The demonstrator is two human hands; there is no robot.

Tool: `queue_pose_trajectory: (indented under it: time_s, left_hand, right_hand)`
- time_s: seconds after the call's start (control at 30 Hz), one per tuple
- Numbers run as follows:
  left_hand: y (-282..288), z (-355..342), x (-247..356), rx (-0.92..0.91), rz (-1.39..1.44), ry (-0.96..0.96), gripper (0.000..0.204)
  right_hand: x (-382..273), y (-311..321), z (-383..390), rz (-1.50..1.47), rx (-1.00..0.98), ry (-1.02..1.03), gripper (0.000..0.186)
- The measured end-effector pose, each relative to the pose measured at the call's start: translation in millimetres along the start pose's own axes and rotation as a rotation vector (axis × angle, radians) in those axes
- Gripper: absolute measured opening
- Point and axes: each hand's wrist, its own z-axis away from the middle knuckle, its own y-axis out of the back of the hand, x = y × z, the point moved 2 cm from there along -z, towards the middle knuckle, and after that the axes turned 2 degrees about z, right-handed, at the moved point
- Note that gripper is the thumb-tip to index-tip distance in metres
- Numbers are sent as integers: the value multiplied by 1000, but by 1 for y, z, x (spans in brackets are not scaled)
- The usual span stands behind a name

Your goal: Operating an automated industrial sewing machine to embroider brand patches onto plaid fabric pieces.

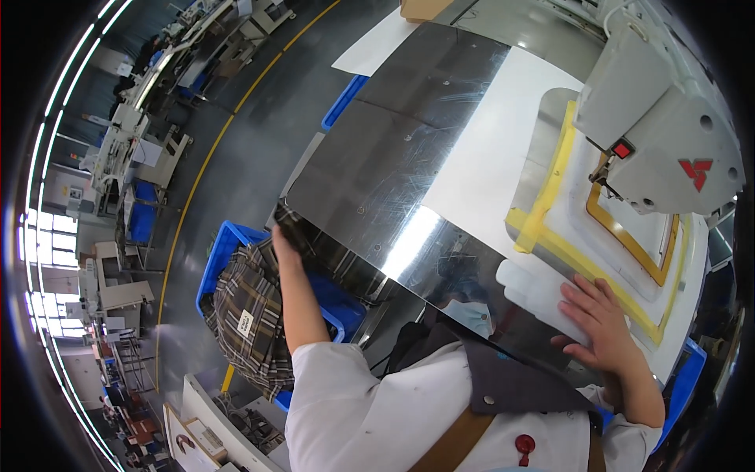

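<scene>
My left hand (288,248) is at the left edge of the metal table, closed at a piece of dark plaid cloth (330,253). The cloth hides most of its fingers and hangs along the table's edge. Below, more brown plaid cloth (248,315) with a pale label lies heaped in a blue bin (224,244). My right hand (594,322) rests with fingers spread on a white rounded plate (535,293). Beside that hand is a clear sewing template (550,200) edged with yellow tape.
A white sewing machine head (661,110) overhangs the template and its gold-coloured frame (638,256) at right. The shiny metal tabletop (377,149) reaches away from me, with a white strip (491,149) across it. Workbenches (130,149) stand beyond a yellow floor line at left.
</scene>
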Motion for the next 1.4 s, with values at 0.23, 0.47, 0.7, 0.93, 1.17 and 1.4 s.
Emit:
queue_pose_trajectory:
  time_s: [0.23, 0.47, 0.7, 0.93, 1.17, 1.4]
  left_hand:
    - [-103, 121, 164, -896, 127, 192, 44]
    - [-264, 263, 74, -1431, -860, -436, 19]
    - [-336, 282, 65, -1205, -1169, -1317, 38]
    - [-374, 278, 44, -1806, -1241, -107, 25]
    - [-396, 287, 34, -1667, -1031, -654, 34]
    - [-424, 271, -31, -1616, -991, -1076, 39]
  right_hand:
    - [-25, -8, -8, -15, -66, 158, 58]
    - [-24, -14, -15, -29, -11, 246, 51]
    - [10, -3, -27, 40, 151, 116, 41]
    - [18, 8, -106, 621, 544, 472, 27]
    - [21, -12, -123, 428, 191, 320, 32]
    - [19, -10, -93, 542, 296, 162, 38]
